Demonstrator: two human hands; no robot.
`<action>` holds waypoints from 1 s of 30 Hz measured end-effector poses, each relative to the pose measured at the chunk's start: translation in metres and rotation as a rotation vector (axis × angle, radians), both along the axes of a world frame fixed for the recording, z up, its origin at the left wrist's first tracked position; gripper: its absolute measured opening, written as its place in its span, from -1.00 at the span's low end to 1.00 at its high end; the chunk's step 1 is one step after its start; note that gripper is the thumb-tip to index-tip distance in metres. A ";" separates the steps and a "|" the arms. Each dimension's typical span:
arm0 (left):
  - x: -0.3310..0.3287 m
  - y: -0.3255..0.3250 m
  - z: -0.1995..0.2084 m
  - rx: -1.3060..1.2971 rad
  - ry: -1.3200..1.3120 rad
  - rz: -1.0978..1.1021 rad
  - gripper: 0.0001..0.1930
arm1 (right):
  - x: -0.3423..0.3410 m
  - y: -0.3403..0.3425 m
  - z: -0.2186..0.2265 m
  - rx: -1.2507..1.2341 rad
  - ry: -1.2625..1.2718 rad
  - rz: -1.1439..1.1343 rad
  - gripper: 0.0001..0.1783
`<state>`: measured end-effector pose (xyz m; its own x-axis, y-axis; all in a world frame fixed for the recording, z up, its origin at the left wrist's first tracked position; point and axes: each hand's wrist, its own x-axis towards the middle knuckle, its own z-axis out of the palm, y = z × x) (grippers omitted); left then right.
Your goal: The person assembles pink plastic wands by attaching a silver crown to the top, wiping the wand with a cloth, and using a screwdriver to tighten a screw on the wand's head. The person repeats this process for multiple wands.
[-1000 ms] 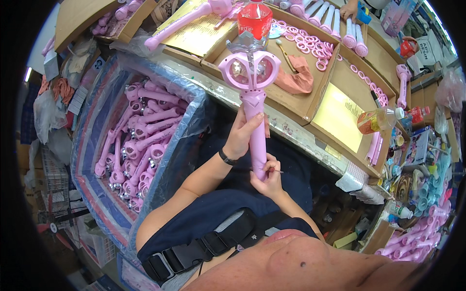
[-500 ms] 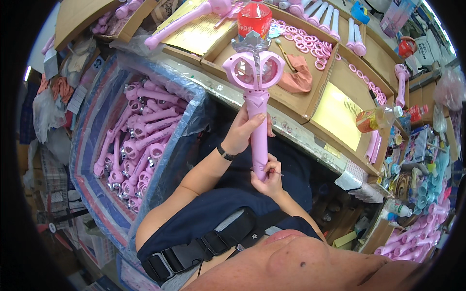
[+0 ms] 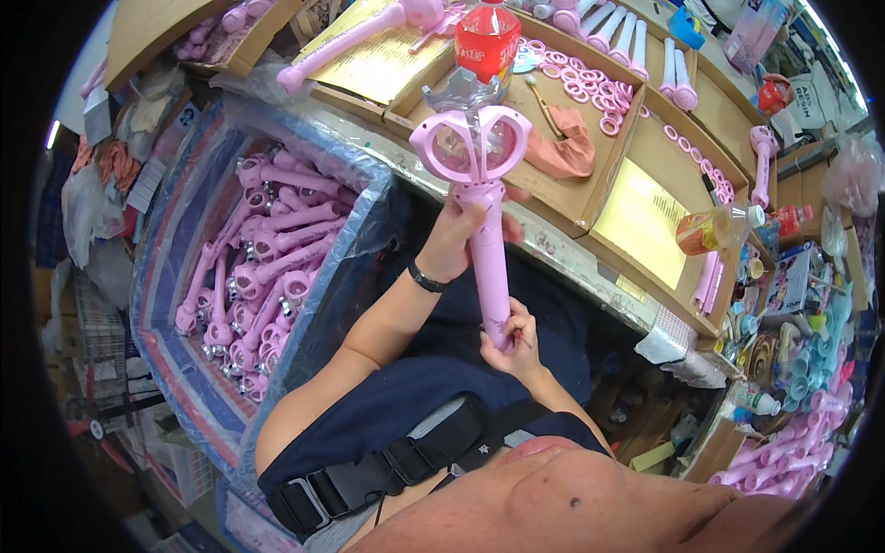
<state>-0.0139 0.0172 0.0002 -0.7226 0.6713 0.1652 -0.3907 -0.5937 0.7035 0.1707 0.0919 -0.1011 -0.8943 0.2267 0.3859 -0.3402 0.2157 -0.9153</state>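
A pink toy wand (image 3: pixel 490 267) with a round, clear-centred head and a silver crown on top stands nearly upright in front of my body. My left hand (image 3: pixel 448 241) is wrapped round the handle just below the head, with fingers showing on its far side. Lower down, my right hand (image 3: pixel 518 348) is closed on the handle's bottom end. Its curled fingers hide whatever else they may hold. Many finished-looking pink wands (image 3: pixel 277 249) lie piled in a plastic-lined striped bag (image 3: pixel 157 286) at my left.
Beyond the wand, cardboard trays (image 3: pixel 590 198) on the bench hold pink rings (image 3: pixel 590 85), a brush (image 3: pixel 542 103) and an orange cloth (image 3: pixel 564 147). A red-labelled bottle (image 3: pixel 487 41) and a yellowish drink bottle (image 3: pixel 714 230) stand there. More pink parts (image 3: pixel 793 452) lie at lower right.
The wand's head has shifted slightly left and turned a little, and its lower end has dropped slightly. My left hand has slid up towards the head. My right hand stays at the bottom end.
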 end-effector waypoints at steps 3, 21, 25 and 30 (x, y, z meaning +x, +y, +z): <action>0.007 0.000 -0.002 -0.084 0.053 0.041 -0.54 | 0.001 0.000 -0.003 -0.046 0.004 0.001 -0.47; 0.010 0.000 0.002 -0.066 0.015 -0.095 -0.43 | -0.072 0.039 0.085 -0.356 0.116 -0.171 -0.66; 0.017 0.009 0.011 -0.098 0.027 -0.122 -0.42 | -0.127 0.065 0.143 -0.498 0.065 -0.120 -0.66; 0.013 0.007 0.010 -0.044 0.018 -0.132 -0.41 | -0.138 0.062 0.153 -0.731 -0.075 -0.052 -0.74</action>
<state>-0.0007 0.0239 0.0106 -0.6250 0.7669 0.1461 -0.4500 -0.5067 0.7353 0.0332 0.1540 0.0518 -0.8936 0.4451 0.0582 -0.2769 -0.4444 -0.8520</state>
